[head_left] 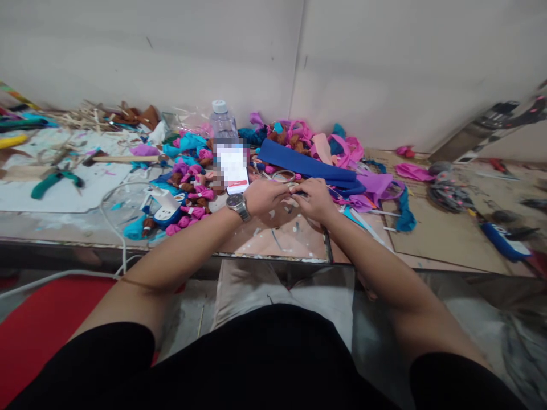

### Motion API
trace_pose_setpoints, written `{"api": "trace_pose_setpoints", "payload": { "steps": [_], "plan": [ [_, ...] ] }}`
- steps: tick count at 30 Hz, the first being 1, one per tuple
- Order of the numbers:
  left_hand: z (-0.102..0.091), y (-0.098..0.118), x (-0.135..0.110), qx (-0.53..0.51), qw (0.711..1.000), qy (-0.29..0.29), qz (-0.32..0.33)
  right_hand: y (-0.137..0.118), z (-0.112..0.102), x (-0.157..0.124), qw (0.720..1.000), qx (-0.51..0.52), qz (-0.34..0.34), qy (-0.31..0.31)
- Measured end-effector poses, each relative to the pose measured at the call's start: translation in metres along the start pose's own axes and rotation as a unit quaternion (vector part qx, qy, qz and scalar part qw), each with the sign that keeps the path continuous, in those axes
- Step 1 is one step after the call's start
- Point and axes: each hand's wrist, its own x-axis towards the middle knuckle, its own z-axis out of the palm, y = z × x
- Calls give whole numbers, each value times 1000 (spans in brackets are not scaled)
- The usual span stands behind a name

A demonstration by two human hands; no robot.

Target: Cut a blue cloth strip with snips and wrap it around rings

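Observation:
Over the front of the worktable, my left hand (268, 197) and my right hand (315, 199) meet at the fingertips. Both are closed in a pinch around something small and dark, too hidden to name. A metal watch (238, 206) circles my left wrist. Just beyond the fingers lie a thin pale ring (284, 175) and a folded strip of dark blue fabric (305, 162). Left of them, a phone (233, 168) with a lit screen rests against a heap of knotted pink, brown and blue fabric pieces (199, 193).
A water bottle (224, 121) stands by the wall. On the left are a hammer (128, 159), green-handled pliers (55, 181) and a white cable (105, 196). Purple fabric (376, 191) and cardboard (427, 228) lie on the right. The table's front edge (273, 257) runs below my forearms.

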Motion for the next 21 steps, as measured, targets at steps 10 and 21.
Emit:
{"api": "trace_pose_setpoints", "payload": {
  "steps": [10, 21],
  "plan": [
    [-4, 6, 2, 42, 999, 22, 19, -2, -1, -1, 1000, -1, -4, 1],
    [1, 2, 3, 18, 999, 19, 20, -4, -1, 0, 1000, -9, 18, -19]
  ]
}}
